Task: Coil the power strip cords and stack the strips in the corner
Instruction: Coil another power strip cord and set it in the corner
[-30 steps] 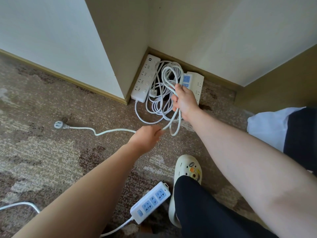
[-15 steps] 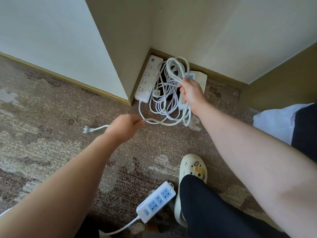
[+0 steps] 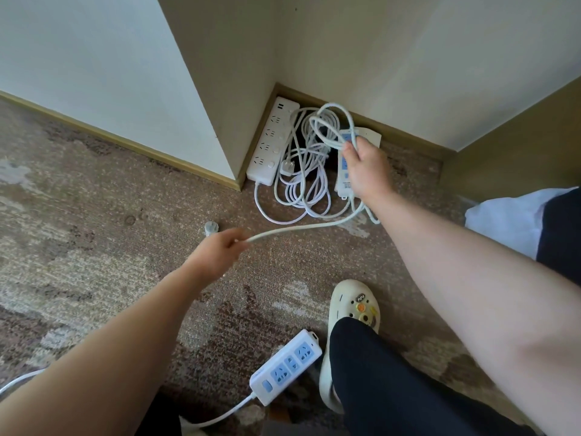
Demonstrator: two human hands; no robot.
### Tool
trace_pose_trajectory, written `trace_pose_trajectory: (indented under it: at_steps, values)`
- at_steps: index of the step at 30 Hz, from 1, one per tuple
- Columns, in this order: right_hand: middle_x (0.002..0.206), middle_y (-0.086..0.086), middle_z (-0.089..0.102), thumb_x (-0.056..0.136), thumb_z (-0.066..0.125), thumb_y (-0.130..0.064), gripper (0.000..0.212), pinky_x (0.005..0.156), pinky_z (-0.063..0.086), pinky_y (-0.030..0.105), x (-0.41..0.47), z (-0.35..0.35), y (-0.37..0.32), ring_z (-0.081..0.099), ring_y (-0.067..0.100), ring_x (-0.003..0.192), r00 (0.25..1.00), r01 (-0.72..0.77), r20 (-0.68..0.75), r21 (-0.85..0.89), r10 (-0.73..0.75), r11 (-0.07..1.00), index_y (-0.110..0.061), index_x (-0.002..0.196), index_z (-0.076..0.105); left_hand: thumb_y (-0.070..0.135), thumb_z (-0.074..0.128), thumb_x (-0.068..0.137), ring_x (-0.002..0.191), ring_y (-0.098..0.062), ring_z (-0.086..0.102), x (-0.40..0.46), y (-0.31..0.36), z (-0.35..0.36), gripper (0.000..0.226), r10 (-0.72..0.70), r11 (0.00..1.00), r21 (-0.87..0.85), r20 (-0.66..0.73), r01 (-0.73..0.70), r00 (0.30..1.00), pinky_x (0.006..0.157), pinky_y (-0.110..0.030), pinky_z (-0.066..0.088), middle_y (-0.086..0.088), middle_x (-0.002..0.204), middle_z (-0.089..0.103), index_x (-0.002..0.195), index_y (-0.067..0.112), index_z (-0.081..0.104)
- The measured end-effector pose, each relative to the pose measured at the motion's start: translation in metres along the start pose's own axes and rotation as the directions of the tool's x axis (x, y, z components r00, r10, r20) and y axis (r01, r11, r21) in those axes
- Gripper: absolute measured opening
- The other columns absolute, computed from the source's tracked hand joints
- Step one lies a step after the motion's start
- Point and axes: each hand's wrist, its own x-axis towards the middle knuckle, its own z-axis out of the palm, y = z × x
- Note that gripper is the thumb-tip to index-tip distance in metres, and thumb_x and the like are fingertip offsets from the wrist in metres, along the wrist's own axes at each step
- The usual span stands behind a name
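Observation:
My right hand [image 3: 364,166] grips several loops of white cord [image 3: 328,121] together with a white and blue power strip [image 3: 343,171], held above the corner. My left hand [image 3: 217,253] pinches the free end of that cord [image 3: 301,229], and its plug [image 3: 211,228] sticks out just past my fingers. A long white power strip [image 3: 273,143] lies along the wall in the corner, with its own coiled cord [image 3: 301,190] and plug [image 3: 287,166] beside it. Another white strip with blue sockets [image 3: 286,366] lies on the carpet near my foot.
Walls and a wooden baseboard [image 3: 393,127] close the corner. Patterned brown carpet [image 3: 94,215] covers the floor. My cream clog [image 3: 352,313] and dark trouser leg stand at bottom centre. A white cloth [image 3: 509,221] lies at the right edge. Part of a cord [image 3: 19,379] shows at the lower left.
My left hand has slid along the cord almost to its plug, and the plug has been drawn in from the left. My right hand has lifted the loops slightly toward the corner.

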Motion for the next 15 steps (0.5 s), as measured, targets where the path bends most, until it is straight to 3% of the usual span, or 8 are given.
trace_pose_trajectory:
  at_steps: [5, 7, 11, 15]
  values:
    - [0.068, -0.003, 0.051, 0.105, 0.041, -0.039, 0.027, 0.051, 0.035, 0.03, -0.01, 0.013, -0.019, 0.042, 0.011, 0.051, 0.967, 0.039, 0.247, 0.105, -0.064, 0.994, -0.027, 0.086, 0.057, 0.03, 0.056, 0.097, 0.045, -0.001, 0.045, 0.012, 0.064, 0.004, 0.02, 0.302, 0.946, 0.134, -0.045, -0.294, 0.952, 0.043, -0.014, 0.038, 0.005, 0.066, 0.063, 0.095, 0.017, 0.071]
    - [0.07, -0.001, 0.057, 0.106, 0.042, -0.035, 0.027, 0.051, 0.04, 0.029, -0.013, 0.017, -0.026, 0.045, 0.01, 0.049, 0.933, -0.014, 0.358, 0.156, -0.043, 0.988, -0.022, 0.089, 0.058, 0.027, 0.058, 0.096, 0.045, -0.003, 0.047, 0.018, 0.093, 0.008, 0.02, 0.385, 0.918, 0.149, -0.118, -0.367, 0.915, 0.043, -0.014, 0.034, 0.007, 0.061, 0.06, 0.084, 0.015, 0.069]
    - [0.07, 0.004, 0.061, 0.107, 0.043, -0.032, 0.028, 0.051, 0.049, 0.024, -0.02, 0.022, -0.03, 0.058, 0.013, 0.052, 0.864, -0.14, 0.504, 0.23, 0.005, 0.963, -0.015, 0.094, 0.061, 0.024, 0.059, 0.093, 0.05, -0.013, 0.049, 0.023, 0.114, 0.015, 0.024, 0.335, 0.938, 0.188, -0.284, -0.29, 0.898, 0.049, -0.028, 0.039, 0.001, 0.059, 0.059, 0.075, 0.009, 0.064]
    - [0.067, 0.002, 0.064, 0.105, 0.045, -0.038, 0.034, 0.051, 0.05, 0.023, -0.024, 0.024, -0.03, 0.06, 0.013, 0.052, 0.846, -0.189, 0.531, 0.236, 0.037, 0.953, -0.01, 0.102, 0.064, 0.028, 0.062, 0.092, 0.059, -0.022, 0.063, 0.023, 0.116, 0.024, 0.024, 0.204, 0.978, 0.122, -0.37, -0.171, 0.906, 0.059, -0.037, 0.055, -0.004, 0.067, 0.067, 0.078, 0.009, 0.064]
